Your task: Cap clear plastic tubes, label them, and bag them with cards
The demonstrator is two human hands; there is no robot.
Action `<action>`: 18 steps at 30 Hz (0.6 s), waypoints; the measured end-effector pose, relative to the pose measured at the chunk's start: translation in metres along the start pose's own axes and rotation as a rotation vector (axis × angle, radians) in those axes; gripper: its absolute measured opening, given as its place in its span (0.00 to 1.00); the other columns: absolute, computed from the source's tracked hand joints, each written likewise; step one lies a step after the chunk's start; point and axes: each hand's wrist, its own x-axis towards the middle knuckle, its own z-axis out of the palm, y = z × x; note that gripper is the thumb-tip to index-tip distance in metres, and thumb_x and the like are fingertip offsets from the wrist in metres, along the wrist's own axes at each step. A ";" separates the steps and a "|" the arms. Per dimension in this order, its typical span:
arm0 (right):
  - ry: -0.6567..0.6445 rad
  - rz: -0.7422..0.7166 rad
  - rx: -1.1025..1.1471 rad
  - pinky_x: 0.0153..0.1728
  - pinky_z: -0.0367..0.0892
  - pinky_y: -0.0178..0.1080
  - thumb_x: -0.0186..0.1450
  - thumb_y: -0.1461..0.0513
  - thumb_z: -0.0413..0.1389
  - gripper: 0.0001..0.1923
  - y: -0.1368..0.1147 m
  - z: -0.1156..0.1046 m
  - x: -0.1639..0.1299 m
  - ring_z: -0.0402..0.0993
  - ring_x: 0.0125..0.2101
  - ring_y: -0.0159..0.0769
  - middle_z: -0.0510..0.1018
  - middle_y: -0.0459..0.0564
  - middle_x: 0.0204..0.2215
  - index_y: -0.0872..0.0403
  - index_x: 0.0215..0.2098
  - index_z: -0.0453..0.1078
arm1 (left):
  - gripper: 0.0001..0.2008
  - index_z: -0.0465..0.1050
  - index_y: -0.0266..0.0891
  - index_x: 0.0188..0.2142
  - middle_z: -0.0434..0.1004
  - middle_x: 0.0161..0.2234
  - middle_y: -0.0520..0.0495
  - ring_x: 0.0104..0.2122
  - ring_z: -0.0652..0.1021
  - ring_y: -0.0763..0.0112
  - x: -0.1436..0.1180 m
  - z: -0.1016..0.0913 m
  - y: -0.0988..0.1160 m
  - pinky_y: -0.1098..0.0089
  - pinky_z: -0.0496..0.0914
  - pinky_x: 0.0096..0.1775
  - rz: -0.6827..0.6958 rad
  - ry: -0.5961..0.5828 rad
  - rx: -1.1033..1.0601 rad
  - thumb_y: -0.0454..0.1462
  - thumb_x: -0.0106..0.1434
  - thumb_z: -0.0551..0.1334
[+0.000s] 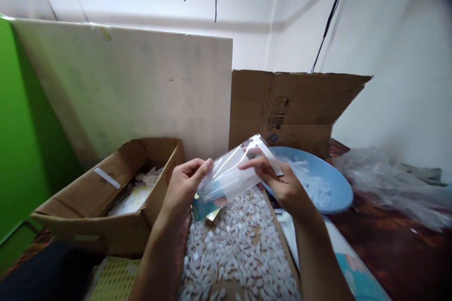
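Observation:
A clear plastic bag (226,174) with a white and teal printed part is held up in front of me, tilted up to the right. My left hand (187,181) pinches its lower left end between thumb and fingers. At the upper right end, my right hand (273,174) grips the bag near its white strip, the index finger laid along the front. Below the hands lies a shallow cardboard tray (278,225) covered with many small whitish translucent plastic pieces (240,244). A small yellowish item (213,216) rests on the pieces just under the bag.
An open cardboard box (92,225) with white items stands left. Behind on the right, a blue basin (339,193) holds translucent pieces. Printed bags (346,254) lie beside the tray, yellow sheets (116,280) at lower left. Crumpled clear plastic (391,183) lies far right; a cardboard panel (300,103) stands behind.

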 end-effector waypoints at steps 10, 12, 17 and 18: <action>0.379 0.158 0.318 0.43 0.72 0.42 0.69 0.53 0.57 0.12 0.030 0.003 0.011 0.76 0.38 0.38 0.80 0.50 0.42 0.50 0.45 0.78 | 0.16 0.80 0.38 0.32 0.76 0.26 0.50 0.25 0.72 0.71 -0.004 0.010 0.001 0.73 0.65 0.26 0.148 0.265 0.091 0.49 0.63 0.66; 0.345 0.182 0.370 0.44 0.72 0.43 0.70 0.49 0.57 0.17 0.028 0.008 0.013 0.77 0.39 0.39 0.80 0.52 0.40 0.52 0.45 0.77 | 0.12 0.82 0.39 0.35 0.80 0.31 0.48 0.30 0.76 0.68 -0.007 0.018 0.001 0.71 0.70 0.32 0.350 0.370 0.249 0.44 0.66 0.65; 0.318 0.101 0.456 0.43 0.73 0.43 0.71 0.46 0.53 0.21 0.022 0.017 0.014 0.77 0.41 0.42 0.81 0.53 0.43 0.52 0.47 0.76 | 0.09 0.81 0.44 0.47 0.82 0.43 0.44 0.40 0.79 0.64 -0.013 0.036 -0.004 0.62 0.73 0.44 0.907 -0.021 0.714 0.36 0.68 0.64; 0.349 0.111 0.426 0.40 0.73 0.42 0.71 0.47 0.53 0.20 0.025 0.018 0.014 0.78 0.40 0.41 0.82 0.53 0.42 0.52 0.45 0.77 | 0.10 0.80 0.44 0.48 0.82 0.45 0.44 0.41 0.79 0.63 -0.014 0.039 -0.005 0.61 0.73 0.45 0.944 -0.100 0.773 0.37 0.68 0.64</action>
